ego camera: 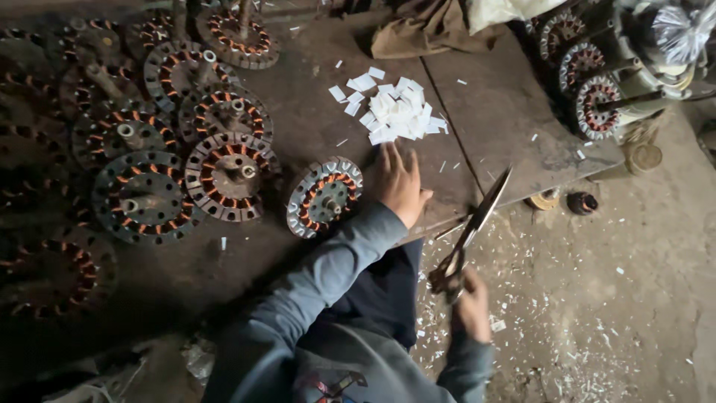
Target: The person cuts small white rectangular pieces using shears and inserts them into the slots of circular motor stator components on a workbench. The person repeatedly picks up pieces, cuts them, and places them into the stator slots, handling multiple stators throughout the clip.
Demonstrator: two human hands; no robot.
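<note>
My left hand (pixel 399 183) reaches forward over a low dark metal board (pixel 500 112), fingers spread, fingertips just short of a heap of small white paper slips (pixel 395 110). It holds nothing. My right hand (pixel 470 298) grips the handles of a long pair of scissors (pixel 477 220), blades pointing up and away past the board's front edge. A round motor stator with copper windings (pixel 323 196) lies just left of my left wrist.
Several more copper-wound stators (pixel 224 175) are spread over the left of the board and floor. Others stand on shafts at the top right (pixel 593 104). A brown cloth (pixel 425 30) lies at the back. White paper scraps litter the concrete floor (pixel 582 328).
</note>
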